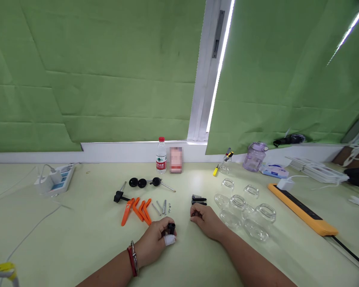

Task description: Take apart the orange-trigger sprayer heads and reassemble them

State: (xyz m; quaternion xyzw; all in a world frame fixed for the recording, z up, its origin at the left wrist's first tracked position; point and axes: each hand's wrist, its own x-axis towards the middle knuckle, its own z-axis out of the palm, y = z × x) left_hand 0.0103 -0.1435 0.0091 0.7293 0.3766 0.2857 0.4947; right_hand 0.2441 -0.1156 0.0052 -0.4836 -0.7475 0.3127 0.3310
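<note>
My left hand (155, 242), its thumb wrapped in white, is closed around a small black hollow plastic part (171, 227) held upright. To its right, my right hand (208, 222) rests on the table with fingers curled together; whatever they hold, if anything, is hidden. Just beyond those fingers lie black plastic pieces with metal springs (199, 197). Several orange levers (137, 209) lie past my left hand, beside loose metal screws (164, 207) and tiny nuts (169, 207). Farther back are round black knobs (142, 183) and a black piece with a metal rod (119, 196).
Clear glass jars (237, 201) stand at the right, near an orange power strip (302, 211). A water bottle (161, 156), a pink box (176, 160), a jar with screwdrivers (225, 166) and a purple bottle (255, 156) line the back. A white power strip (66, 179) lies left.
</note>
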